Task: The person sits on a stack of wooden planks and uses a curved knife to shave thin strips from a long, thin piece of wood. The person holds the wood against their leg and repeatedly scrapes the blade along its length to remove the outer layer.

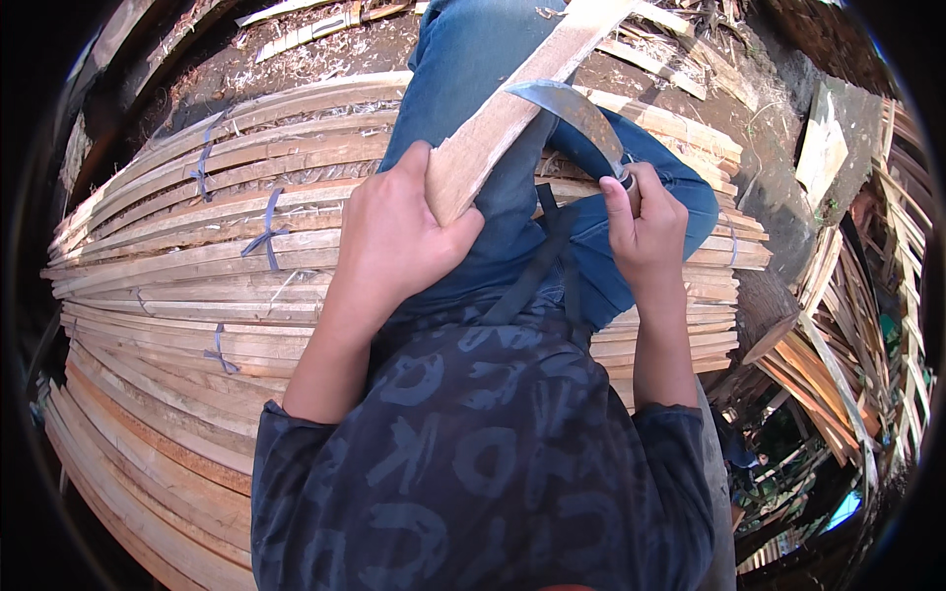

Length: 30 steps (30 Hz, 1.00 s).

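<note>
My left hand is closed round the near end of a pale wooden slat, which slants up and to the right past my knee and out of the top of the view. In my right hand is a sickle with a curved metal blade, its handle mostly hidden by my fingers. The blade arches to the left, and its tip lies at the slat's right edge; whether it touches the wood I cannot tell. Both hands are above my jeans-clad legs.
Bundles of long wooden strips, bound with bluish ties, lie beneath and beside me. Shavings and offcuts litter the ground ahead. More split wood is piled at the right, near a cut log.
</note>
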{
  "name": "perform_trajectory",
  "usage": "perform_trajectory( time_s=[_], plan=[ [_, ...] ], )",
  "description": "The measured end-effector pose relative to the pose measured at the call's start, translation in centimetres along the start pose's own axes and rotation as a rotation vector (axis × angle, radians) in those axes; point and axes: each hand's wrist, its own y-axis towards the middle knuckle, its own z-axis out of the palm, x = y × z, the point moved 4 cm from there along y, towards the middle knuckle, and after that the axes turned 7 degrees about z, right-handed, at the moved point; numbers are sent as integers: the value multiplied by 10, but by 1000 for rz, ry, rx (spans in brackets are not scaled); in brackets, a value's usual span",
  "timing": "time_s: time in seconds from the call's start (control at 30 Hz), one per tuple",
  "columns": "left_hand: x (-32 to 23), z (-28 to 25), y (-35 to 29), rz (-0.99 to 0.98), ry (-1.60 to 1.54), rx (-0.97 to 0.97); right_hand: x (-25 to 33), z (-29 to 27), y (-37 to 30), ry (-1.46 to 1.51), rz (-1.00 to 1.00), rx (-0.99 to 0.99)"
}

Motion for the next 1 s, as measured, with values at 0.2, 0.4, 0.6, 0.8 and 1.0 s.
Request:
perform_trajectory(
  time_s=[0.2, 0.4, 0.6, 0.8, 1.0],
  plan=[
    [-4, 9, -5, -5, 117, -102, 25, 15, -9, -132, -20, 120],
    [-5, 13, -5, 13, 154, -147, 12, 7, 5, -311, -123, 14],
    [-4, 12, -8, 74, 196, -160, -27, -21, 32, -462, -118, -104],
    [-3, 12, -5, 61, 173, -130, -12, -19, 22, -413, -64, -133],
    [-1, 11, -2, 21, 137, -107, 16, -3, 0, -349, -117, 52]
  ],
)
